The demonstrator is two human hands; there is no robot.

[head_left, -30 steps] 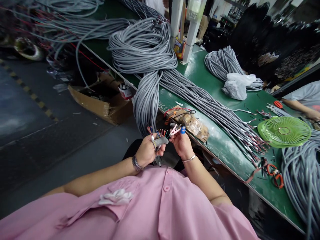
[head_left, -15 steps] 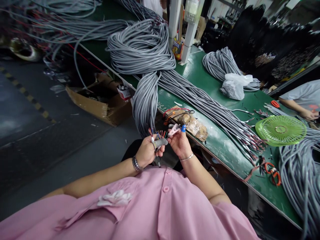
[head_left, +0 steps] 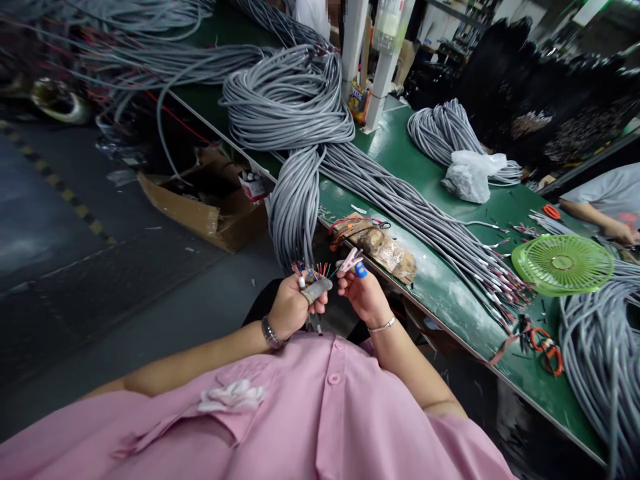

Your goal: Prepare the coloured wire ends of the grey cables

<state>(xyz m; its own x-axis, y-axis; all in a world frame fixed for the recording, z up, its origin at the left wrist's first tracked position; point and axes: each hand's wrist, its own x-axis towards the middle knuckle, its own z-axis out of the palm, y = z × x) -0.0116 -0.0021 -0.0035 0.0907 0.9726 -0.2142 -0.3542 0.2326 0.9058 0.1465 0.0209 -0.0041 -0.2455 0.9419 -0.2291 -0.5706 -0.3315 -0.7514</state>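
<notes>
My left hand [head_left: 290,308] is closed round the end of a grey cable [head_left: 316,289], whose thin coloured wires [head_left: 315,271] fan out above my fingers. Close to its right, my right hand [head_left: 364,293] pinches a small pink tool [head_left: 349,261] with its tip at those wires. A blue cover [head_left: 361,269] sits on one finger of that hand. Both hands are in front of my pink shirt, just off the near edge of the green bench [head_left: 450,280]. A thick bundle of grey cables [head_left: 295,200] hangs over that edge right behind my hands.
Large grey cable coils [head_left: 295,100] lie on the bench. A brown wrapped block [head_left: 383,247], a white plastic bag [head_left: 470,175], a green fan [head_left: 563,263] and orange-handled cutters [head_left: 547,347] also lie there. An open cardboard box [head_left: 200,200] stands on the floor. Another person's arm [head_left: 600,217] rests at the right.
My right hand has turned a little, so the blue-covered finger sits lower and the pink tool points up. The view has shifted slightly; my left hand keeps its grip on the cable end.
</notes>
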